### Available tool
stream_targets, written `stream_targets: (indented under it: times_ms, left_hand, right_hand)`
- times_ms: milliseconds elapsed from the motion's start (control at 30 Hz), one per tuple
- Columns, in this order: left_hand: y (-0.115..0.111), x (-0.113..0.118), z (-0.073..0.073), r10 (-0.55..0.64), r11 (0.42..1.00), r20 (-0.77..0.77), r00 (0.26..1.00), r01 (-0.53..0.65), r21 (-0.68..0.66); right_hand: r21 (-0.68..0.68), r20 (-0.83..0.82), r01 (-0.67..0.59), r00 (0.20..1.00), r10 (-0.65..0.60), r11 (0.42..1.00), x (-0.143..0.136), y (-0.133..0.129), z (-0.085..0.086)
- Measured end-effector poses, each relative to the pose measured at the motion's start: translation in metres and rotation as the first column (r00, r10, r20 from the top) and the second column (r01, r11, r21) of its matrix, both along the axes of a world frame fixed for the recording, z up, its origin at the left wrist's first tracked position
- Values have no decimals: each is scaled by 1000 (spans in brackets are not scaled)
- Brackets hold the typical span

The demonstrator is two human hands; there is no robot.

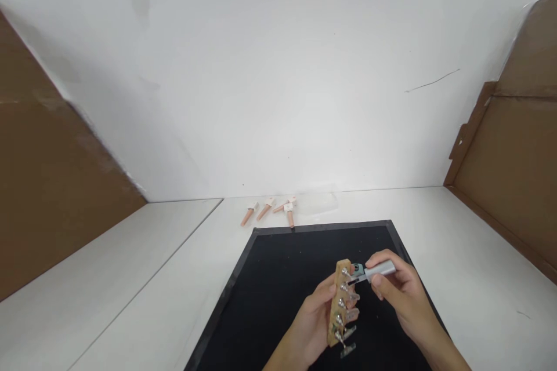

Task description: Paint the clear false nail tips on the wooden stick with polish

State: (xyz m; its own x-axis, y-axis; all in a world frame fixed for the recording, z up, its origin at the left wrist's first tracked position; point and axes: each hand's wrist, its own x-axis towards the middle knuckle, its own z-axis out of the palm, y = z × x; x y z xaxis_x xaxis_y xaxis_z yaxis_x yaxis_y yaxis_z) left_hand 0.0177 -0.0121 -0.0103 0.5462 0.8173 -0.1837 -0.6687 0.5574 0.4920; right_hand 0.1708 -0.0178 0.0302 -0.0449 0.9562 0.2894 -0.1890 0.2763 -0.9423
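My left hand (311,319) is closed around a narrow wooden strip (334,327), held tilted over the black mat. Along the strip stand several small metal clips (342,303), some carrying clear nail tips (352,314). A grey-green piece with a dark mark (357,270) shows by the strip's upper end; how it is attached is unclear. My right hand (402,287) pinches the silver handle (382,271) of a small brush between thumb and fingers. Its thin dark tip (352,282) points left and is close to the upper clips; I cannot tell whether they touch.
A black mat (296,261) with a grey border lies on the white table (174,278). Behind it lie several small bottles with long pink caps (247,217) and a clear plastic piece (319,203). Brown cardboard panels (56,156) (513,168) stand either side of a white wall.
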Motion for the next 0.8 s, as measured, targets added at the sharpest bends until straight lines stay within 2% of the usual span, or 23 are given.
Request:
stream_targets:
  times_ms: [267, 467, 800]
  left_hand:
    - [2, 0, -3, 18, 1000, -27, 999, -18, -7]
    - [2, 0, -5, 5, 999, -27, 1000, -4, 36]
    - [2, -1, -4, 15, 999, -37, 999, -14, 29]
  right_hand:
    - [8, 117, 31, 993, -32, 999, 2, 0, -6]
    - [71, 189, 81, 977, -94, 994, 2, 1, -2]
    - [113, 210, 114, 968, -136, 987, 1, 0, -1]
